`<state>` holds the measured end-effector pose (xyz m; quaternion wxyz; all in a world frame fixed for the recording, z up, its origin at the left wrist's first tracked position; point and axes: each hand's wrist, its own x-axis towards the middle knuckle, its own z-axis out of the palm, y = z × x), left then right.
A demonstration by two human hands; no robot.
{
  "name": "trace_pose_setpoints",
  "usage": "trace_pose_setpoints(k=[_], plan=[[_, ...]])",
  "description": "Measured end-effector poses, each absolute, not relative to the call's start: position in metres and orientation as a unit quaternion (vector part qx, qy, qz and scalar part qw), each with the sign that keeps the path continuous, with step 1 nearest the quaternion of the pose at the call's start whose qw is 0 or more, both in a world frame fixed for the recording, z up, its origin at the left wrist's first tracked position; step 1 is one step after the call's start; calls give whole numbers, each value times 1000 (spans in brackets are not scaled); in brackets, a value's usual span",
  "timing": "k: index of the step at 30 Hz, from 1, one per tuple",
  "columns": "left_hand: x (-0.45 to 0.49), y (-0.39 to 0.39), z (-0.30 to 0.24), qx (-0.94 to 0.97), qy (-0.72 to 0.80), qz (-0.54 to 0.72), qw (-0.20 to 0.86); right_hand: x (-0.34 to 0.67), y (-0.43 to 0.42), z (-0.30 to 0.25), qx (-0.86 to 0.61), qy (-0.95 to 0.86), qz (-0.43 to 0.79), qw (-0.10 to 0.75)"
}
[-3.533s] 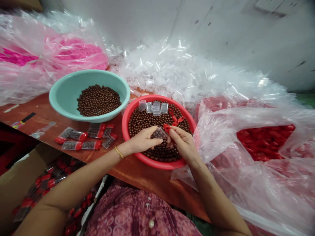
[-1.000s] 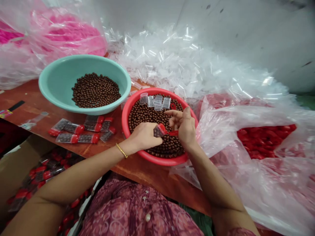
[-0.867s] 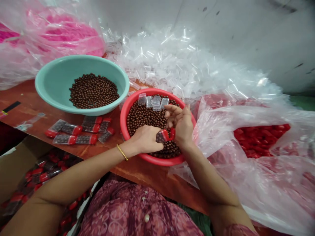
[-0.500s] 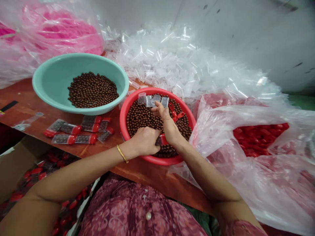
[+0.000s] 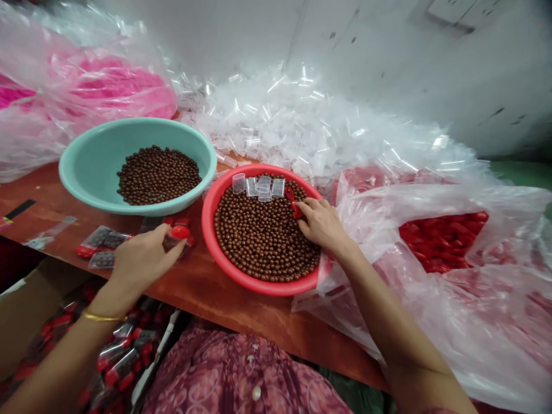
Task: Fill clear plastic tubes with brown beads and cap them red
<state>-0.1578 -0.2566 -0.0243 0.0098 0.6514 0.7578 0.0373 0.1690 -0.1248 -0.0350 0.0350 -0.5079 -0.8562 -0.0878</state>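
Note:
My left hand [image 5: 140, 259] is closed round a filled clear tube with a red cap [image 5: 176, 234], over the row of finished tubes [image 5: 101, 246] on the wooden table [image 5: 207, 293]. My right hand [image 5: 321, 224] reaches into the red bowl [image 5: 259, 284] of brown balls, fingers pinching at a red cap [image 5: 295, 208] near the far rim. Several empty clear tubes [image 5: 259, 187] lie on the balls at the back of the bowl.
A teal bowl [image 5: 86, 172] with brown balls sits at the left. A heap of clear tubes [image 5: 302, 126] lies behind. A plastic bag of red caps [image 5: 444, 241] is at right, pink-filled bags [image 5: 64, 98] at far left, a box of finished tubes [image 5: 107, 356] below the table.
My left hand has carried the capped tube left out of the red bowl to the row on the table. My right hand has moved to the red caps at the bowl's far side.

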Motion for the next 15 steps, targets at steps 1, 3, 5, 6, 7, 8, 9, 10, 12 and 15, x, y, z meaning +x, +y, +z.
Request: trace_pose_setpoints(k=[1, 3, 5, 6, 7, 8, 9, 10, 12, 15], plan=[[-167, -258, -27, 669, 743, 13, 6, 171, -125, -38, -505, -857, -102, 25], [-174, -258, -27, 714, 699, 21, -4, 170, -125, -43, -501, -856, -121, 31], [-163, -251, -20, 749, 659, 57, -33, 169, -125, -49, -499, -856, -129, 53], [-153, -244, -15, 761, 643, 70, -52, 169, -124, -51, -496, -856, -128, 67], [-142, -235, -9, 772, 627, 78, -73, 170, -123, -53, -492, -858, -124, 85], [-129, -224, -3, 782, 612, 80, -94, 171, -122, -55, -487, -859, -118, 102], [-118, -210, 1, 792, 594, 80, -115, 172, -120, -57, -482, -861, -110, 119], [-108, -194, 5, 806, 570, 76, -138, 173, -119, -58, -478, -862, -102, 132], [-92, -160, 9, 847, 498, 47, -180, 174, -118, -58, -473, -864, -86, 151], [-83, -116, 7, 881, 426, -51, -200, 174, -116, -57, -477, -860, -68, 168]])
